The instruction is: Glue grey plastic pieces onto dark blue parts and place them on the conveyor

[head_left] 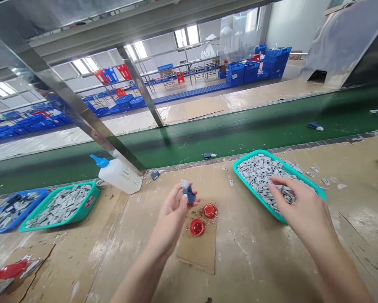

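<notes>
Left hand (171,214) is up over the tabletop (255,261), fingers (179,200) clenched on a small blue piece with a grey tip (188,193), just above a cardboard scrap (197,252) carrying two red caps (196,227) and brown specks. Right hand (299,206) is spread, fingers (278,184) released and resting among grey rectangular pieces (258,179) in a teal plastic tray (264,154) near the tabletop's far edge; can't tell if any piece is caught. A white squeeze bottle (121,174) with a blue nozzle lies by the far edge. Further left sit a second teal tray (92,195) and a blue tray (34,195), both holding grey pieces. A green conveyor belt (239,126) runs behind the tabletop, a few blue pieces (314,126) on it.
</notes>
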A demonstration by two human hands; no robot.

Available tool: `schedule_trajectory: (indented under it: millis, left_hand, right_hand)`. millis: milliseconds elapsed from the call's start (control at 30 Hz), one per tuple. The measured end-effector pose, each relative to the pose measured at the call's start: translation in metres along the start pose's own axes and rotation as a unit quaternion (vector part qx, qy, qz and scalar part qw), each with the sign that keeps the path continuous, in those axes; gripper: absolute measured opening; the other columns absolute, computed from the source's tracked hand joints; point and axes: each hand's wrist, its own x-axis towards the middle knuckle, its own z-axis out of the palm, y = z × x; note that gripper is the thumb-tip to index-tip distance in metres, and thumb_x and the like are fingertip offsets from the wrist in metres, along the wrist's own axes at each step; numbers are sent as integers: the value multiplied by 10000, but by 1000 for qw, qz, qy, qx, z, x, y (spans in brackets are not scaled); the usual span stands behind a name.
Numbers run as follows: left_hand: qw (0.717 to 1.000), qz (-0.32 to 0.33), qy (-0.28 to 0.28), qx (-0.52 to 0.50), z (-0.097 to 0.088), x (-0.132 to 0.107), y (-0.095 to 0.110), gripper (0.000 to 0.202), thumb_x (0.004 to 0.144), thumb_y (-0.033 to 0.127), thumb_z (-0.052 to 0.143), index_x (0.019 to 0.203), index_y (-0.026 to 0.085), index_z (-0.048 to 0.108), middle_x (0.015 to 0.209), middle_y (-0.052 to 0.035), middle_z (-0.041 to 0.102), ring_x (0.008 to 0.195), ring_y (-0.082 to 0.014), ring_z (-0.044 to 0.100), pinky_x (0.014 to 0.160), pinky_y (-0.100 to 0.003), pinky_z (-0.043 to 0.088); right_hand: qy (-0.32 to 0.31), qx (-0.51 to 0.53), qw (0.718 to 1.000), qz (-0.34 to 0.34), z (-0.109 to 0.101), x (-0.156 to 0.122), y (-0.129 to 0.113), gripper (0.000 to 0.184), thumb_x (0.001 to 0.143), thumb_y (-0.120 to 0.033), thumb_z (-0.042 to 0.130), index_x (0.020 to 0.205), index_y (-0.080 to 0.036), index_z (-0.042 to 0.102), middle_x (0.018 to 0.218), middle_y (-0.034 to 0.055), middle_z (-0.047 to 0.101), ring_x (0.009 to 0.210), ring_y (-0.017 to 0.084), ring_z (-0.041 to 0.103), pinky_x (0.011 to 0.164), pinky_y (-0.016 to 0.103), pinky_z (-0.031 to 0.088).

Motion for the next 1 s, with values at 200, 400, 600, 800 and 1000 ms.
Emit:
schedule_trajectory:
  millis: [200, 400, 600, 800, 1000]
  left_hand:
    - [933, 130, -9, 335, -32, 105, -11, 279, 874, 227, 412, 1129, 184, 516, 992, -72, 626, 842, -150, 621, 822, -308, 490]
    - [807, 151, 47, 569, -62, 200, -34, 348, 829, 135, 422, 1145, 136, 567, 1076, -166, 640, 1005, -303, 582, 878, -465, 425]
    - [752, 185, 10, 632, -58, 232, -46, 373, 854, 168, 434, 1206, 128, 551, 1125, -161, 628, 1082, -302, 529, 928, -430, 388]
    - [745, 194, -64, 634, -50, 232, -50, 252, 753, 98, 563, 970, 166, 672, 959, -125, 657, 1002, -293, 537, 878, -411, 418]
    - [790, 224, -35, 569, -42, 197, -33, 250, 801, 87, 480, 981, 165, 635, 1005, -125, 631, 997, -265, 557, 870, -418, 444]
  right_hand:
    - [-57, -156, 984, -67, 15, 37, 32, 265, 833, -270, 500, 1017, -241, 689, 935, 60, 695, 957, 323, 492, 770, 402, 407]
    - [-173, -246, 952, -48, 35, 71, 6, 164, 800, -331, 581, 850, -237, 706, 788, 91, 686, 1008, 331, 514, 651, 326, 382]
    - [-201, -320, 926, -13, 54, 79, -5, 102, 747, -177, 608, 814, -132, 672, 798, 159, 677, 785, 308, 627, 569, 315, 362]
    - [-210, -321, 923, -25, 63, 79, -5, 134, 727, -98, 536, 751, -109, 667, 752, 164, 673, 753, 294, 645, 589, 316, 374]
    - [-170, -287, 942, -25, 52, 76, -15, 195, 769, -145, 484, 816, -119, 672, 813, 156, 691, 793, 281, 644, 605, 316, 403]
